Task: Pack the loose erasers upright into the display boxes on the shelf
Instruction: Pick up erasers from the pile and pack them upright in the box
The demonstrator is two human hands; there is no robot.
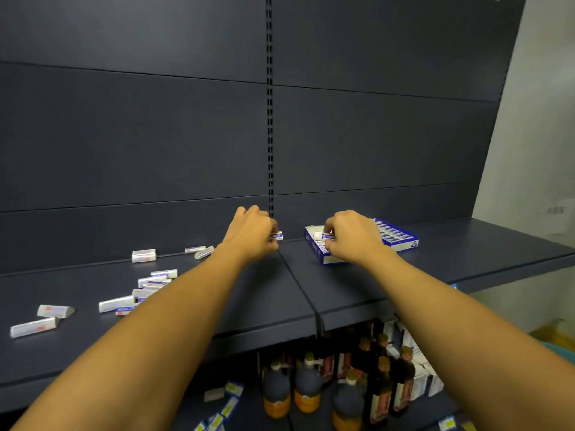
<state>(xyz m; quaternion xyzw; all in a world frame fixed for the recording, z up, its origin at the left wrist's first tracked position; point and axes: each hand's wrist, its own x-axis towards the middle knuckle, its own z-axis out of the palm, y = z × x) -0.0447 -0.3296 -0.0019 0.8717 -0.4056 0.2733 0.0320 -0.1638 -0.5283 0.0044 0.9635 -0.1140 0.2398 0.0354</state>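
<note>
An eraser [327, 235] is pinched by the right hand [353, 237] over the blue display box [404, 242] on the shelf [342, 284]; it should be turned upright and seated against the filled rows (another eraser [277, 236] is gripped by the left hand [252, 234], beside the box).

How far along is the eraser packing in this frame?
Partly done. The display box already holds a row of upright erasers at its far end. In hand: the right hand pinches an eraser over the box's near end, and the left hand holds another eraser beside it. Left: the loose erasers scattered on the shelf to the left.
</note>
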